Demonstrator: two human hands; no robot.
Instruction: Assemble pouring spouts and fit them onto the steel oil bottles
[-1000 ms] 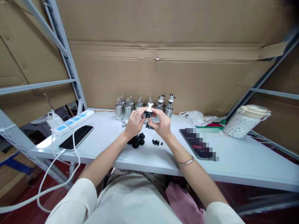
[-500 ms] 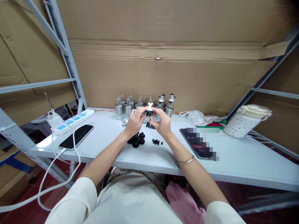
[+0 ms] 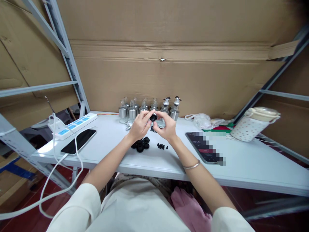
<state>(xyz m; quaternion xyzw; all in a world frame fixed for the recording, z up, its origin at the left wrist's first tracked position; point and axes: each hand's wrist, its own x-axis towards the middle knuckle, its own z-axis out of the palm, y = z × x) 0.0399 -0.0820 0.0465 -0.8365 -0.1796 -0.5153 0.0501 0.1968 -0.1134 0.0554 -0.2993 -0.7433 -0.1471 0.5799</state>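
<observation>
The left hand (image 3: 139, 125) and right hand (image 3: 167, 126) are sharing a fingertip grip on the black stopper (image 3: 153, 118), which is sitting between them above the counter (image 3: 103, 141), its long axis seemingly pointing toward the wearer, neither hand clearly nearer.

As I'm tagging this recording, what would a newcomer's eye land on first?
Probably the left hand and right hand, together holding a small black part at mid-picture. Behind them stand glass-and-metal bottles, the two at right topped with spouts. The spotted jug at far right also draws the eye.
</observation>
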